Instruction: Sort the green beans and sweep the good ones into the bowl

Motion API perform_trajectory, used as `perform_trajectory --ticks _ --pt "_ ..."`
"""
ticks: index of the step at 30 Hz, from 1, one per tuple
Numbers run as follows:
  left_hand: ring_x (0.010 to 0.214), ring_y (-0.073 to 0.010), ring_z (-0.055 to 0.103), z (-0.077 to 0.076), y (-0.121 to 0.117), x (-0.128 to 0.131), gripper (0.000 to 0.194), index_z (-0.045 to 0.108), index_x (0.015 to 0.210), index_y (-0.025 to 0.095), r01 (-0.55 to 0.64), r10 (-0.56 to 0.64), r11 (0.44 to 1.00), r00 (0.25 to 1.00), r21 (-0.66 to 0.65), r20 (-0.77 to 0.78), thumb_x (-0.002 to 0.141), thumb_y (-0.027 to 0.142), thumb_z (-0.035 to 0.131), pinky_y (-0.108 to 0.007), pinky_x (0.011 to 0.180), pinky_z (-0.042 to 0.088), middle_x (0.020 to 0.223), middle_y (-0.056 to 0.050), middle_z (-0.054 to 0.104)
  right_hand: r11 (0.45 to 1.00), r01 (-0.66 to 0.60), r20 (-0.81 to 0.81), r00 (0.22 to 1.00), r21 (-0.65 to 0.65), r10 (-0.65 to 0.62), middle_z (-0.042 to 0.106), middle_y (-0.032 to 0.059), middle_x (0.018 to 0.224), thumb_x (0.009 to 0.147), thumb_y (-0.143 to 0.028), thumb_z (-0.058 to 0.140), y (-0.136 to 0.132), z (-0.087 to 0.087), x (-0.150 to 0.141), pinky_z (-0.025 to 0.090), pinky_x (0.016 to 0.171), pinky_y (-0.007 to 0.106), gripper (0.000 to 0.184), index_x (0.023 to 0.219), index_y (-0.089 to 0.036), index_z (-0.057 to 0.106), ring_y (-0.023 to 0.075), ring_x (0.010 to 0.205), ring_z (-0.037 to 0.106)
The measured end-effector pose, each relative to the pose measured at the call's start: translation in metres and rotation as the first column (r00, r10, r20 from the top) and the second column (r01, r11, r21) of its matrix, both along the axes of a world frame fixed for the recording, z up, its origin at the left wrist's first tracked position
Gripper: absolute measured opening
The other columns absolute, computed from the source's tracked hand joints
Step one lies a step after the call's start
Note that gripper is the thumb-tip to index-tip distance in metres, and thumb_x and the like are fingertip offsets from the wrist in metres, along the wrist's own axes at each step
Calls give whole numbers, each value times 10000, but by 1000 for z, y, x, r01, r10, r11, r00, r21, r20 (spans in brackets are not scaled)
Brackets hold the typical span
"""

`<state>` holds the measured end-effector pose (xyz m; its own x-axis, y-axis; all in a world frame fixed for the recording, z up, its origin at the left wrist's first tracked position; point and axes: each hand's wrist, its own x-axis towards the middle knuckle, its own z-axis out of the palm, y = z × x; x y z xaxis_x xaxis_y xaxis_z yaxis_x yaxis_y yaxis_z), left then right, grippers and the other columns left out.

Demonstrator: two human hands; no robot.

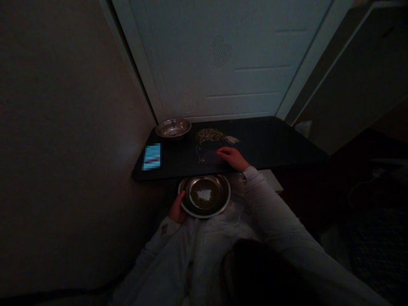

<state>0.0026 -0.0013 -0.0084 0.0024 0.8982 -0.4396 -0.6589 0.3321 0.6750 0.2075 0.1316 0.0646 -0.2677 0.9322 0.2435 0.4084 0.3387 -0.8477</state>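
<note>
My left hand [177,209] grips the left rim of a shiny metal bowl [227,192] at my lap, just below the table's front edge. Small greenish grains or beans [208,203] lie inside it around a pale patch. Over the table, my right hand [232,158] is closed, thumb and fingers pinched together. A faint purplish flat patch [211,157] shows at its fingertips; I cannot tell whether it is held. Beyond that hand lies a heap of mixed green and pale grains [209,135], with a smaller pale pile [232,139] to its right. Loose grains [199,154] trail toward the near edge.
A second metal bowl [174,128] stands at the back left of the dark table [274,142]. A phone with a lit, blurred screen [152,157] lies at the left edge. A white door [255,51] rises right behind the table, and a wall [70,127] closes the left side.
</note>
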Motion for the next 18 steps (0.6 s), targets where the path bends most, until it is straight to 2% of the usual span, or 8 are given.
perform_trajectory --ticks 7,12,18 --pt "1140 -210 426 6 -1 2 211 652 733 196 8 -8 999 1000 -53 -6 719 312 477 -331 1018 232 768 -32 700 1000 -24 2 1000 -8 24 568 -6 619 680 -387 494 3 -4 1 376 620 233 262 724 -153 604 106 613 498" --pt "1149 -215 416 4 0 2 189 648 760 210 -5 5 1000 1000 -9 11 702 312 500 -335 1012 244 806 -30 696 999 -30 2 1000 -16 30 580 -1 636 677 -380 498 2 -4 0 381 638 238 261 735 -149 603 108 624 510" --pt "1138 -216 429 1 2 0 223 652 758 200 26 -24 999 999 -30 37 722 324 471 -343 1001 267 801 -41 698 1000 -27 43 999 -12 28 590 6 638 684 -371 498 2 -4 -1 382 624 236 262 749 -142 607 108 616 511"
